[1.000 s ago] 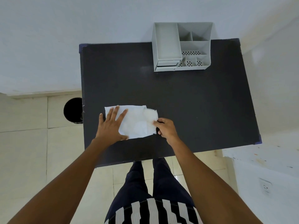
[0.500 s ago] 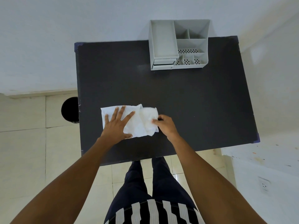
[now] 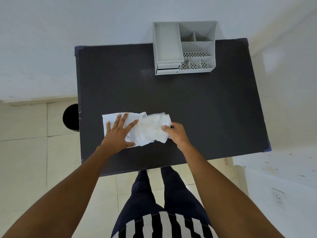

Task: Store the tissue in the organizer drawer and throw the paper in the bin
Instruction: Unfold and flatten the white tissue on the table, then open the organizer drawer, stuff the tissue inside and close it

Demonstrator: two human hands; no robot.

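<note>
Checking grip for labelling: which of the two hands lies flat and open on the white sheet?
The left hand: its palm lies spread flat on the white sheet, while the right hand is curled, pinching the sheet's crumpled end.

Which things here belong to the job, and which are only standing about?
For the job:
tissue
organizer and its drawer
bin
left hand, flat on the tissue
right hand, pinching its edge

Only there:
black table
wall socket
</note>
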